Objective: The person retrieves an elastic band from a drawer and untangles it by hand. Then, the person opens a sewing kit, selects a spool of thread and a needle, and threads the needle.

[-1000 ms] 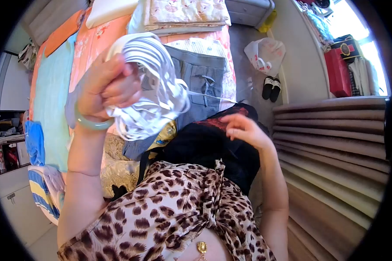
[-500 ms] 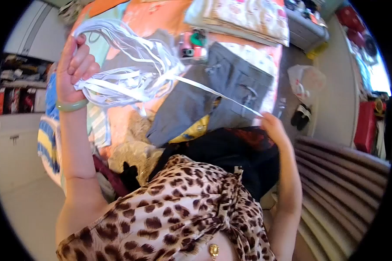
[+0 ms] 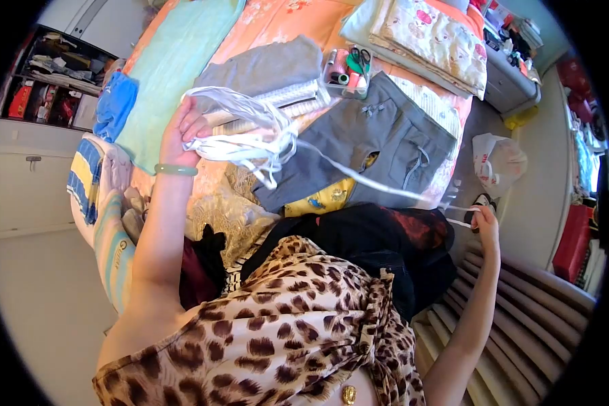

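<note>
L hand [image 3: 192, 130] closed on white tape bundle [image 3: 260, 141] above the bed [image 3: 287, 26]; R hand [image 3: 486, 227] pinching its strand [image 3: 372, 184] past bed's right edge. Approx. one length's out; rest looks looped, prob. unsorted.

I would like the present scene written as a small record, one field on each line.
left hand: grips the bundle of white flat band
green bangle: on that wrist
right hand: holds a strand running from the bundle
below the strand: grey drawstring trousers
beside the trousers: clear box with scissors
on floor: white plastic bag
</note>
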The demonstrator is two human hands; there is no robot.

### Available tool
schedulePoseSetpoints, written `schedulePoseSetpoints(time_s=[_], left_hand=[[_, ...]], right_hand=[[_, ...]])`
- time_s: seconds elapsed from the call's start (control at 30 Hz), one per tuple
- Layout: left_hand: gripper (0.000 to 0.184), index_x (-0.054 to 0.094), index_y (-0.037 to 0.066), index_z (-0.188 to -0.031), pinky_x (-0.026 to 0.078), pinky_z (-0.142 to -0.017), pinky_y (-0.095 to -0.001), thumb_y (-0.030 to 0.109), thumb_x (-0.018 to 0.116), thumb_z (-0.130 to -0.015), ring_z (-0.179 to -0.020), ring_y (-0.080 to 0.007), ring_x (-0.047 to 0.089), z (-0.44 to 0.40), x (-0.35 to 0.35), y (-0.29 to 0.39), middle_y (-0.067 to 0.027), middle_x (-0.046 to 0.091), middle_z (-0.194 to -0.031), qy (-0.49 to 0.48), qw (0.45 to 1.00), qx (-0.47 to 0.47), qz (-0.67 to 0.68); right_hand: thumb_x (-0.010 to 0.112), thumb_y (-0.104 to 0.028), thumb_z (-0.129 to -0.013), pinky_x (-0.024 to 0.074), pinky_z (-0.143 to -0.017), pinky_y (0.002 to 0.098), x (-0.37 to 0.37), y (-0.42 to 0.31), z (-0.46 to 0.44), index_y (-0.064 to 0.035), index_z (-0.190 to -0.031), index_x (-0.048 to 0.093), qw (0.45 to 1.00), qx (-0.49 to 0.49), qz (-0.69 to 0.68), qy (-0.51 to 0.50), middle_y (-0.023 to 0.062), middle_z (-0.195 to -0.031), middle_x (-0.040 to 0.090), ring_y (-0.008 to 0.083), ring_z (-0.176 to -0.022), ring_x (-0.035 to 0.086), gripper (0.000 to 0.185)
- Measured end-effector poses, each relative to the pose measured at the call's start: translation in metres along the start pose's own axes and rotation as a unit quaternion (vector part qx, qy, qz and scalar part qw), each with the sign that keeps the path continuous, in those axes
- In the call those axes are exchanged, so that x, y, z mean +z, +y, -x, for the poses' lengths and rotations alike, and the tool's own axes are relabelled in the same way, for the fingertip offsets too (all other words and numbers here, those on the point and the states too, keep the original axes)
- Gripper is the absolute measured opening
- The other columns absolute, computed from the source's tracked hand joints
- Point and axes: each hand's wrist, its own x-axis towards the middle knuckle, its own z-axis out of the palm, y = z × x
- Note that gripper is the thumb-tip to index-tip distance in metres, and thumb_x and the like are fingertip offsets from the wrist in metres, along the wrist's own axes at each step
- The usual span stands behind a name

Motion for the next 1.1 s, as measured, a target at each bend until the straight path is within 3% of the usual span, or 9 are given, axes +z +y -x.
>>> schedulePoseSetpoints(time_s=[0.17,0.27,0.4,0.53,0.6,0.67,0.93,1.03,1.1], left_hand=[[0.019,0.049,0.015,-0.077,0.035,-0.048,-0.0238,0.023,0.057,-0.092,-0.042,-0.0056,0.031,0.022,-0.136,-0.019,0.0082,0.033,-0.052,0.291,0.944,0.133,-0.077],[0.021,0.047,0.016,-0.074,0.035,-0.045,-0.0218,0.020,0.059,-0.090,-0.042,-0.0060,0.034,0.043,-0.242,-0.049,0.0076,0.038,-0.053,0.372,0.922,0.084,-0.063],[0.023,0.046,0.014,-0.073,0.039,-0.051,-0.0268,0.024,0.057,-0.091,-0.045,-0.0084,0.037,0.053,-0.260,-0.055,0.0053,0.040,-0.056,0.342,0.938,0.057,-0.015],[0.023,0.050,0.011,-0.077,0.045,-0.058,-0.0289,0.028,0.058,-0.090,-0.052,-0.0105,0.045,0.048,-0.264,-0.049,0.0039,0.044,-0.059,0.416,0.893,0.049,-0.165],[0.023,0.052,0.011,-0.078,0.047,-0.060,-0.0305,0.030,0.059,-0.090,-0.055,-0.0123,0.048,0.044,-0.315,-0.047,0.0034,0.045,-0.061,0.416,0.883,0.036,-0.217],[0.025,0.050,0.012,-0.075,0.047,-0.061,-0.0296,0.030,0.059,-0.090,-0.055,-0.0128,0.047,0.045,-0.344,-0.042,0.0033,0.044,-0.060,0.313,0.931,0.045,-0.180],[0.026,0.052,0.008,-0.075,0.048,-0.055,-0.0358,0.029,0.062,-0.087,-0.059,-0.0187,0.053,0.045,-0.337,-0.026,-0.0028,0.052,-0.063,0.398,0.891,-0.033,-0.216],[0.031,0.056,0.004,-0.086,0.048,-0.062,-0.0372,0.034,0.062,-0.085,-0.069,-0.0218,0.056,0.047,-0.274,-0.007,-0.0083,0.058,-0.076,0.422,0.828,-0.052,-0.366],[0.037,0.059,0.001,-0.094,0.049,-0.067,-0.0381,0.037,0.062,-0.084,-0.075,-0.0239,0.058,0.048,-0.210,-0.023,-0.0119,0.061,-0.085,0.439,0.773,-0.074,-0.453]], right_hand=[[0.055,-0.013,-0.090,0.0415,-0.058,0.0244,-0.001,0.010,-0.007,-0.0017,-0.095,0.061,0.996,-0.010,0.077,0.034,0.0001,-0.066,0.052,0.0095,-0.062,0.049,0.014],[0.058,-0.019,-0.087,0.0445,-0.063,0.0308,-0.002,0.012,0.003,-0.0047,-0.093,0.061,0.967,-0.041,0.242,0.069,0.0085,-0.071,0.058,0.0182,-0.066,0.055,0.016],[0.056,-0.020,-0.086,0.0460,-0.068,0.0376,0.003,-0.015,0.029,-0.0053,-0.091,0.062,0.936,-0.024,0.342,0.075,0.0167,-0.079,0.061,0.0317,-0.074,0.059,0.017],[0.056,-0.020,-0.085,0.0468,-0.071,0.0415,-0.029,0.007,0.043,-0.0057,-0.091,0.062,0.914,0.005,0.392,0.103,0.0176,-0.083,0.062,0.0351,-0.081,0.060,0.017],[0.056,-0.022,-0.083,0.0470,-0.074,0.0443,-0.052,0.028,0.056,-0.0064,-0.090,0.062,0.891,0.022,0.430,0.141,0.0187,-0.088,0.063,0.0372,-0.087,0.060,0.018],[0.055,-0.022,-0.083,0.0473,-0.074,0.0440,-0.070,0.030,0.070,-0.0066,-0.089,0.062,0.861,0.087,0.482,0.139,0.0179,-0.089,0.064,0.0366,-0.086,0.060,0.018],[0.056,-0.024,-0.084,0.0474,-0.074,0.0423,-0.148,0.070,0.141,-0.0091,-0.094,0.062,0.821,0.223,0.483,0.208,0.0160,-0.091,0.064,0.0359,-0.087,0.061,0.019],[0.057,-0.025,-0.085,0.0467,-0.076,0.0429,-0.152,0.053,0.162,-0.0106,-0.099,0.061,0.808,0.288,0.468,0.212,0.0147,-0.095,0.064,0.0349,-0.090,0.061,0.020],[0.058,-0.022,-0.086,0.0465,-0.076,0.0435,-0.165,0.084,0.171,-0.0104,-0.100,0.062,0.834,0.244,0.445,0.218,0.0135,-0.095,0.065,0.0352,-0.091,0.060,0.019]])
